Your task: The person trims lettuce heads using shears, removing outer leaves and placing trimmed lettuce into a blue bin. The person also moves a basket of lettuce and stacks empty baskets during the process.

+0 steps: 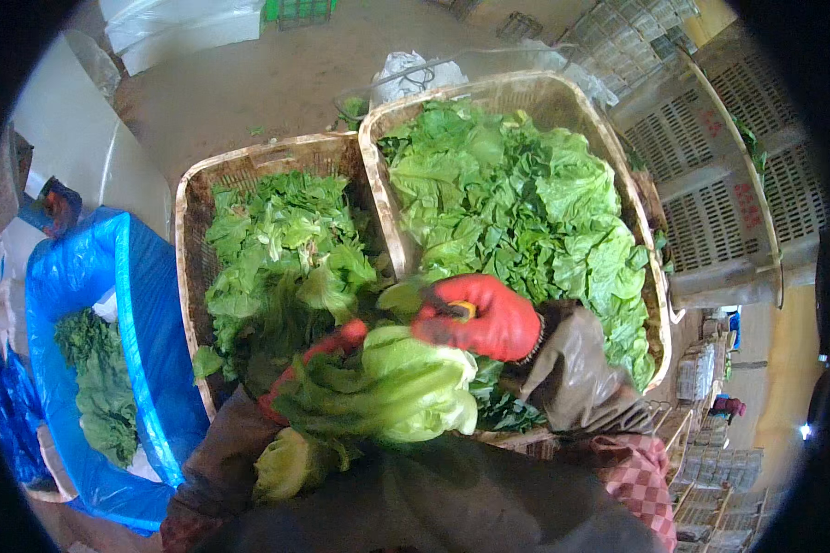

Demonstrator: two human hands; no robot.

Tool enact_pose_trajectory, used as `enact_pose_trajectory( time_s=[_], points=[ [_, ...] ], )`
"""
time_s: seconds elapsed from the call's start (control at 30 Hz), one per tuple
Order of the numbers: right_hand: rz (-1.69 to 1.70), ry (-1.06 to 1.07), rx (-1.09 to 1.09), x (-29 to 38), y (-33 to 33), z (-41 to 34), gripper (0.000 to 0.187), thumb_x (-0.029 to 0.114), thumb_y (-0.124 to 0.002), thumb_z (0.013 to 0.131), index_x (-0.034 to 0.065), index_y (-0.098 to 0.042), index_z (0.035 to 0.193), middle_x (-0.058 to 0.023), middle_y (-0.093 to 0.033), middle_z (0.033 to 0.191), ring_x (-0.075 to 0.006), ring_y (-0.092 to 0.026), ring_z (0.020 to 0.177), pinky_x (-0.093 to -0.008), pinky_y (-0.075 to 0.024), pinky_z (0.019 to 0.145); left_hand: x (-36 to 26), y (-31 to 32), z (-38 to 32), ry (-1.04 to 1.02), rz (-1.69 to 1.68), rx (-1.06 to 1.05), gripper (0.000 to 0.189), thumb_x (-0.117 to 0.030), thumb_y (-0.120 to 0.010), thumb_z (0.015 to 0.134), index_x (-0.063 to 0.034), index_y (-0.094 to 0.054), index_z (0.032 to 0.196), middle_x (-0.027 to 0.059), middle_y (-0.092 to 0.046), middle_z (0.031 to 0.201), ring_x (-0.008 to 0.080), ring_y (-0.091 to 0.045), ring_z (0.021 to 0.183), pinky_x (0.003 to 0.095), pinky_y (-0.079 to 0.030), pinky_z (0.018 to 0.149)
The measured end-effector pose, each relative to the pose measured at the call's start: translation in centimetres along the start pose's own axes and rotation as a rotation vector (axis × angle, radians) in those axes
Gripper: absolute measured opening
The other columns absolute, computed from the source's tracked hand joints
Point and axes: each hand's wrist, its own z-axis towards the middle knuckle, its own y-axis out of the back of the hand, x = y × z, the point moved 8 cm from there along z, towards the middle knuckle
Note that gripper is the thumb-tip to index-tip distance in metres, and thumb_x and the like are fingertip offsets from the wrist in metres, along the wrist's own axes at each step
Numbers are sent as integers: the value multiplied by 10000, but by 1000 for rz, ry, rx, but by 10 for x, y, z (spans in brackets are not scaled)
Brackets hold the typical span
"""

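A head of leafy lettuce (394, 394) lies before my body, its pale stem end to the right. My left hand (339, 340), in a red glove, supports it from beneath and behind; the leaves cover most of that hand. Just above the stem end, my right hand (487, 318) makes a red-gloved fist around a small tool (462, 309) with a yellow and dark part showing; its blade, if any, cannot be made out. A yellowish lettuce piece (287, 464) rests against my dark apron. Loose greens (283, 249) fill the left crate (187, 276), beyond my left hand.
A larger crate (384, 207) holding lettuce (498, 186) adjoins on the right. At left stands a container lined with blue plastic (152, 332), with greens (100, 387) inside. Stacked plastic crates (705, 214) rise at the right. A white bag (418, 72) sits behind the crates.
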Motion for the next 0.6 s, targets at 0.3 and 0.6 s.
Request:
enact_pose_trajectory(
  time_s=[0.3, 0.6],
  points=[
    [155, -104, 18, -19, -12, 1, 276, 307, -754, 817, 60, -668, 905, 28, -594, 713, -58, -491, 575, -226, -382, 519, 7, -9, -17, 26, -25, 9, 581, -372, -648, 881, -57, -466, 1334, 102, -552, 1280, 257, -537, 1132, 396, -412, 977],
    [-175, 522, -318, 25, 1, -19, 189, 183, -741, 822, 25, -657, 883, -22, -652, 821, -110, -609, 725, -300, -481, 604, 11, -9, -26, 23, -41, -15, 597, -375, -648, 883, -58, -451, 1350, 108, -541, 1298, 267, -530, 1147, 403, -399, 992]
  ],
)
